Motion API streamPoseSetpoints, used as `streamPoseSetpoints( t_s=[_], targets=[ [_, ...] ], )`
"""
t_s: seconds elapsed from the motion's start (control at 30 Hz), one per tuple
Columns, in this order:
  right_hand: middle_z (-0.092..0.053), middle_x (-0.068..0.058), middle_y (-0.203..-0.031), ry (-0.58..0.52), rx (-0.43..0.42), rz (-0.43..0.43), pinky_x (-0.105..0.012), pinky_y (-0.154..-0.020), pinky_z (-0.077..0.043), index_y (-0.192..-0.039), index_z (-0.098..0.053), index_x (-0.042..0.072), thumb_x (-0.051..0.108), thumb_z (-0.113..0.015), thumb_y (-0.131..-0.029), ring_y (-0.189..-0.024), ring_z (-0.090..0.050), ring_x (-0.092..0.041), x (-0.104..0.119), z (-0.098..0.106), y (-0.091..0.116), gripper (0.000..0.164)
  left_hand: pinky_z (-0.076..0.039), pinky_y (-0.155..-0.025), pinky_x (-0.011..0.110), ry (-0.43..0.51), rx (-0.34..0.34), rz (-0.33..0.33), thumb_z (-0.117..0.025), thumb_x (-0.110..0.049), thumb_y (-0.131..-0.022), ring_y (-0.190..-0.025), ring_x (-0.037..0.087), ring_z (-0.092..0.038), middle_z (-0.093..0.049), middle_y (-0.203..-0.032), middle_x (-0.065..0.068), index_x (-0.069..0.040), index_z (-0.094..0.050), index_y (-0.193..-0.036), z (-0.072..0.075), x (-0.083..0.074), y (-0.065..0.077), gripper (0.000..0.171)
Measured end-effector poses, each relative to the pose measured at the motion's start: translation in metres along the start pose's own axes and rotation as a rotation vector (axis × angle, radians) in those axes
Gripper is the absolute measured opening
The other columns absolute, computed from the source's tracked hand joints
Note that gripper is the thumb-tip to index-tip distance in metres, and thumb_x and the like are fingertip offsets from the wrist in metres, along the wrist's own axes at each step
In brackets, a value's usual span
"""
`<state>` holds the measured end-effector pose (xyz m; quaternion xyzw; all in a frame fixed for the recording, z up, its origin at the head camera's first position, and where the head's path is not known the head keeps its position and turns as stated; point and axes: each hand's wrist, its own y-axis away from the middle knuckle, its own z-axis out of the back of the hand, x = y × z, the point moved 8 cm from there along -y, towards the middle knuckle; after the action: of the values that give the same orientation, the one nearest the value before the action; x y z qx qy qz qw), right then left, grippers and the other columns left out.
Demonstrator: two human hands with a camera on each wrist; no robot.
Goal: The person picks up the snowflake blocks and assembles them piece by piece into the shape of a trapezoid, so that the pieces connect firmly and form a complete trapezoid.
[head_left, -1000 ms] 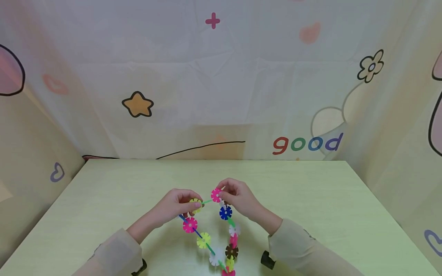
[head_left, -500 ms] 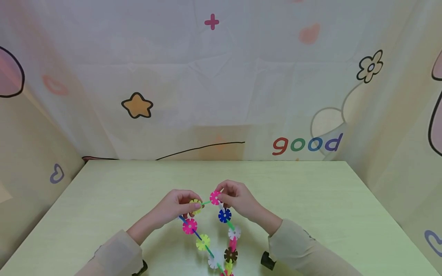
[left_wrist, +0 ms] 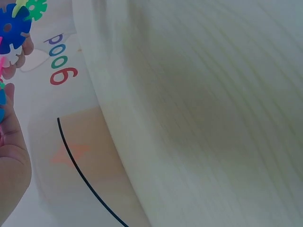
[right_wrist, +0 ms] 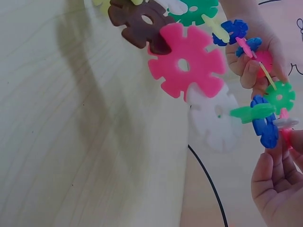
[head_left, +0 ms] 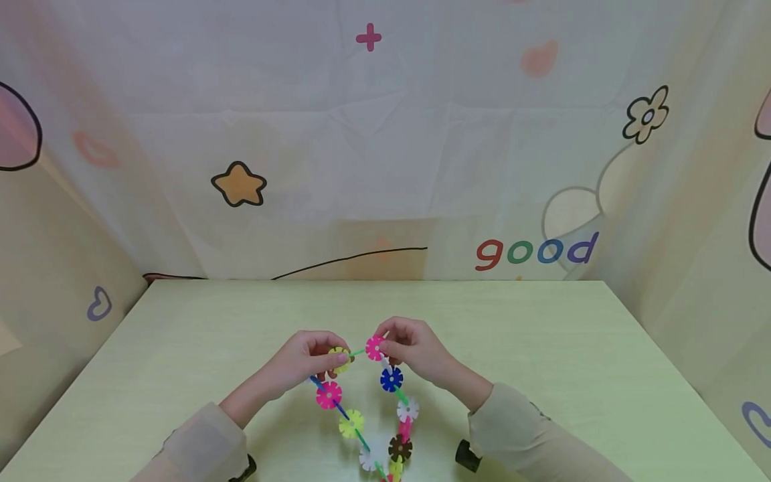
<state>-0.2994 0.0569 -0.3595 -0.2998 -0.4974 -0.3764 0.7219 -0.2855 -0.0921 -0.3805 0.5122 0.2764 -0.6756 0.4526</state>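
Observation:
Thumb and fingers of my left hand (head_left: 310, 355) pinch a yellow notched plastic disc (head_left: 338, 351) in the head view. Close by, my right hand (head_left: 415, 345) pinches a pink disc (head_left: 373, 348), and a green disc (head_left: 358, 353) seen edge-on spans the gap between the two. From both hands a loop of interlocked discs hangs toward me. Its right strand has a blue disc (head_left: 391, 379) and a brown disc (head_left: 400, 448); its left strand has another pink disc (head_left: 328, 395). The bottom of the loop runs out of the head view.
A pale wood-grain table (head_left: 512, 348) lies under both hands. Behind it hangs a printed cloth backdrop (head_left: 385, 167), which also closes off both sides. Dark straps, such as the right one (head_left: 467, 456), show under the sleeves.
My right hand has shifted slightly down and to the left with the pink disc. The hanging strands have sunk a little lower in view. Both hands keep their pinch.

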Motion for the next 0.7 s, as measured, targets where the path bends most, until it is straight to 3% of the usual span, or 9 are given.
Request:
streamPoseSetpoints(
  t_s=[0.33,0.7],
  targets=[
    [-0.062,-0.014,-0.081,0.007,-0.005,-0.004,-0.024,-0.062,-0.050,-0.099,-0.058,0.003,0.008,-0.053,-0.087,-0.064,-0.054,-0.015,-0.0009,-0.0006,-0.0001,0.014,-0.051,-0.063,0.029,0.011,0.001,0.005,-0.063,-0.035,-0.080,-0.073,0.027,-0.060,-0.062,-0.090,0.022,-0.002,-0.060,-0.102,0.0004,0.0009,-0.0003,0.039],
    [-0.058,-0.028,-0.084,0.007,0.007,0.006,-0.024,-0.062,-0.050,-0.098,-0.058,0.001,0.008,-0.054,-0.086,-0.064,-0.055,-0.015,0.0001,-0.0025,0.0008,0.014,-0.051,-0.062,0.029,0.015,0.002,-0.003,-0.063,-0.033,-0.080,-0.072,0.028,-0.060,-0.061,-0.089,0.024,-0.006,-0.061,-0.099,0.0011,0.0000,0.0004,0.033]
  ],
)
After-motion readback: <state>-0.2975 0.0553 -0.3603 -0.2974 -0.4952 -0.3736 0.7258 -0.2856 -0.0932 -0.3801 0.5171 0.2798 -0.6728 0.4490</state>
